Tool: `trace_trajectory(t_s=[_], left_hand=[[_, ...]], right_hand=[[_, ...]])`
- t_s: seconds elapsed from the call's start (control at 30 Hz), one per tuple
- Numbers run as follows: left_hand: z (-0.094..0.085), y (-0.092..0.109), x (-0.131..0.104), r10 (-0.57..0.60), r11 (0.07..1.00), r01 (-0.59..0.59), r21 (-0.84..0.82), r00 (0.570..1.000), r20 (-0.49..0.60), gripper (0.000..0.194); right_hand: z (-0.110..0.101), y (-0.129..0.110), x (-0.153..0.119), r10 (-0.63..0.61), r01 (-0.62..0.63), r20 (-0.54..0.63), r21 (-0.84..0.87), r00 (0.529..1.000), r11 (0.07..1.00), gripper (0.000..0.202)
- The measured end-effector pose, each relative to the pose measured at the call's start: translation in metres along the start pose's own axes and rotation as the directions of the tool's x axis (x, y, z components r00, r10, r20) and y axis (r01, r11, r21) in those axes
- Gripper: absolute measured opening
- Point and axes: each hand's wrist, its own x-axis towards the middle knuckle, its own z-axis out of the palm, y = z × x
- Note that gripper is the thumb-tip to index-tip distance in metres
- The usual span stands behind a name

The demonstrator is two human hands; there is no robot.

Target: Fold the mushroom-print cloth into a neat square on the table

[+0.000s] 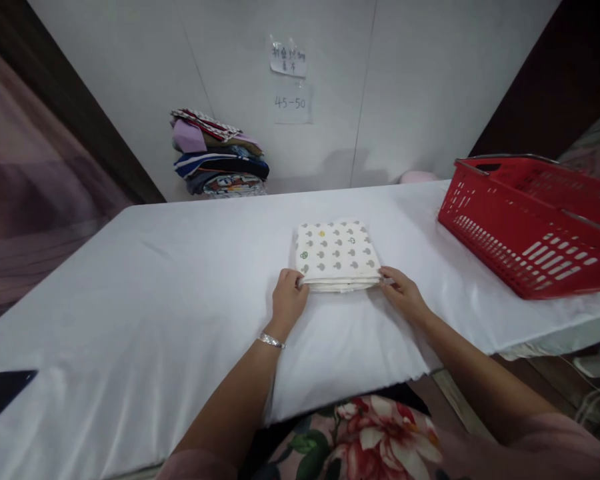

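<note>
White table, left hand and right hand pinching folded cloth corners, fingertips hidden underneath, basket cut off

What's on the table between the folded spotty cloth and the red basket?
Nothing: in the head view, only bare white table cover lies between the folded cloth and the red basket.

A single head-worn camera looks forward and down from the near edge of the table, close above it. It faces the far edge and the wall behind, with the table's right edge cut off.
</note>
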Motion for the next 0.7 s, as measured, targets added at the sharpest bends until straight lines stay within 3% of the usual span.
trace_trajectory(t_s=[0.27, 0.4, 0.57, 0.7], left_hand=[[0.001, -0.002, -0.001, 0.016, 1.0, -0.016, -0.018, 1.0, -0.005, 0.011], [0.002, -0.003, 0.0, 0.026, 1.0, -0.026, -0.005, 1.0, -0.007, 0.011], [0.003, -0.003, 0.0, 0.058, 0.998, -0.058, 0.022, 0.998, -0.018, 0.012], [0.003, -0.003, 0.001, 0.048, 0.998, -0.048, 0.04, 0.999, -0.01, 0.012]], right_hand=[[-0.003, -0.01, 0.017, 0.135, -0.135, 0.007, -0.049, 0.991, 0.99, 0.039], [-0.003, -0.013, 0.029, 0.183, -0.182, 0.028, -0.028, 0.983, 0.983, 0.032], [-0.007, -0.025, 0.035, 0.317, -0.304, -0.036, 0.197, 0.948, 0.932, 0.023], [-0.007, -0.025, 0.027, 0.427, -0.433, 0.096, 0.326, 0.899, 0.84, 0.02]])
